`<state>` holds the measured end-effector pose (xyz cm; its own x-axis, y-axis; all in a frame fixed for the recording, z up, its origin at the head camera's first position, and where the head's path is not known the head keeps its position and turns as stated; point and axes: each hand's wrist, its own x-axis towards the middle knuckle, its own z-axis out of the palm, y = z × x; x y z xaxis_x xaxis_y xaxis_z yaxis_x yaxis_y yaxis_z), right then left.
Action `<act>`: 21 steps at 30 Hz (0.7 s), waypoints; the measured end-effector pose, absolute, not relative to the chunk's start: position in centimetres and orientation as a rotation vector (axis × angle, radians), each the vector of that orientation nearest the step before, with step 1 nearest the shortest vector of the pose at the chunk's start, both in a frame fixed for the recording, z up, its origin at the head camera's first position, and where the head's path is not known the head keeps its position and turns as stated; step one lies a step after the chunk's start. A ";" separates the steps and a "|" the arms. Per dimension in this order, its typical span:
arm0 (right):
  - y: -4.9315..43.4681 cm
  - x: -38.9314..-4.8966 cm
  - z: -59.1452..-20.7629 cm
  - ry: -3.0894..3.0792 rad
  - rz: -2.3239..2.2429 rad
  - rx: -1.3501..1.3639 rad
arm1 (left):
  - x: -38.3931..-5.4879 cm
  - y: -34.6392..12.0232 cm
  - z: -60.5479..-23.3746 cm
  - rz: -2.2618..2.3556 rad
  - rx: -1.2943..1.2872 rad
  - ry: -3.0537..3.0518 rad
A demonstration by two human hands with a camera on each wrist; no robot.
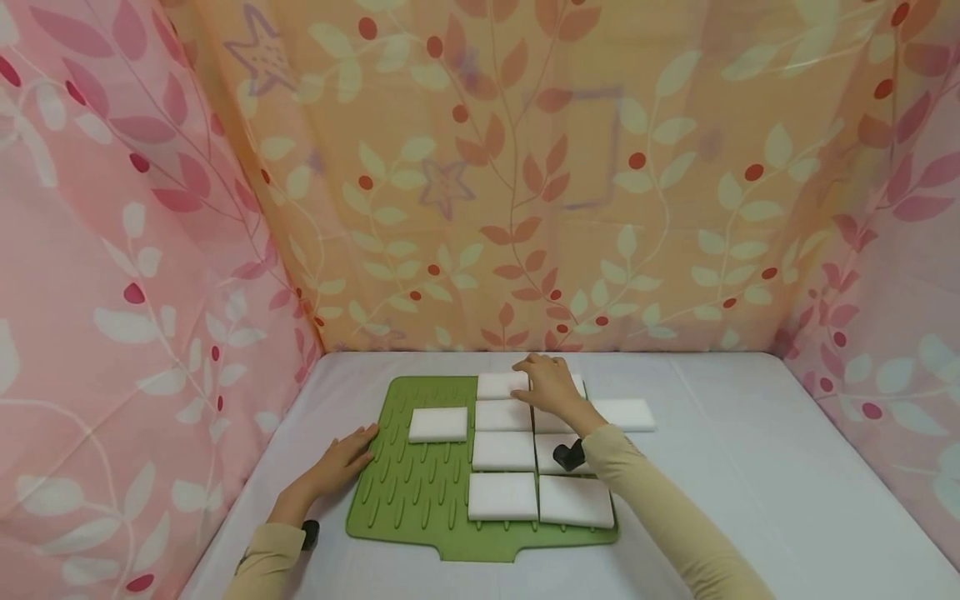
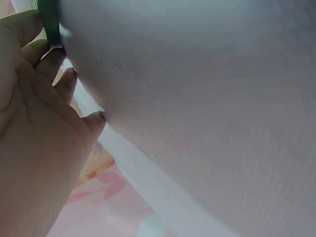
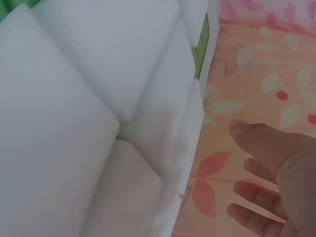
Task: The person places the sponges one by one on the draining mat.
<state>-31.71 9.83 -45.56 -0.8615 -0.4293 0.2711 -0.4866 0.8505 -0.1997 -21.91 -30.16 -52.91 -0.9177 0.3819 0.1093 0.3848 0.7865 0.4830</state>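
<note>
A green ridged mat point(image 1: 397, 500) lies on the table, with several white rectangular sponge-like blocks point(image 1: 502, 451) set on its right half in two columns. One more white block point(image 1: 438, 425) sits apart on the mat's left half. My left hand point(image 1: 335, 464) rests with extended fingers at the mat's left edge; the left wrist view has its fingertips right at the green rim point(image 2: 51, 22). Over the far blocks hovers my right hand point(image 1: 551, 385), fingers spread and slightly bent. In the right wrist view nothing is between thumb and fingers. It partly hides the blocks below.
Beyond the mat's right edge lies another white block point(image 1: 630, 415). The table has a white cover point(image 1: 787, 492). Floral-patterned cloth point(image 1: 525, 208) hangs behind the table and along both sides. Each wrist wears a small black device point(image 1: 568, 455).
</note>
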 end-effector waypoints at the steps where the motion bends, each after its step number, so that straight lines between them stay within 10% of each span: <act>1: 10.0 -31.7 -45.5 -2.810 0.391 0.702 | -21.9 -30.1 -52.9 -0.808 -0.638 -2.961; 21: 13.9 -32.2 -45.9 -2.780 0.452 0.631 | -21.9 -30.2 -53.0 -0.789 -0.618 -2.971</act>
<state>-32.23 13.93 -45.93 -0.8734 -0.3750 0.3108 -0.4542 0.8575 -0.2417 -21.90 -30.20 -53.04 -0.9223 0.3719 0.1047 0.3749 0.7957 0.4757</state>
